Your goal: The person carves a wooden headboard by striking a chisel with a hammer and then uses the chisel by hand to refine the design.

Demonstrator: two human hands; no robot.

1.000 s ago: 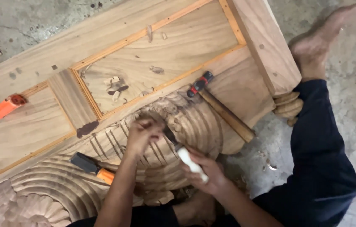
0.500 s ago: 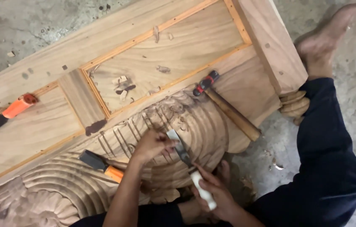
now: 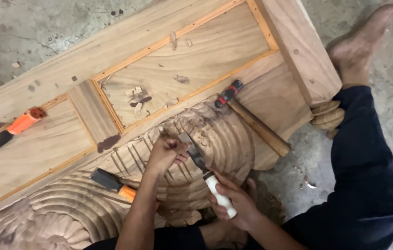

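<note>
Chisel [image 3: 208,173] drawn back; right hand [image 3: 233,201] grips handle, left hand [image 3: 165,153] beside blade.

White-handled chisel [image 3: 208,176] — tan ridged carving [image 3: 215,139]

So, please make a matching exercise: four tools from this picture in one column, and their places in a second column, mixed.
Tools:
1. white-handled chisel
2. hammer
3. orange-handled chisel on the panel
4. orange-handled chisel on the carving

Places:
A. lying on the flat panel at far left
B. lying beside the left forearm, on the carved ridges
C. held in the right hand, blade steadied by the left hand
D. lying untouched, head near the orange trim

Pairs: 1-C, 2-D, 3-A, 4-B
</note>
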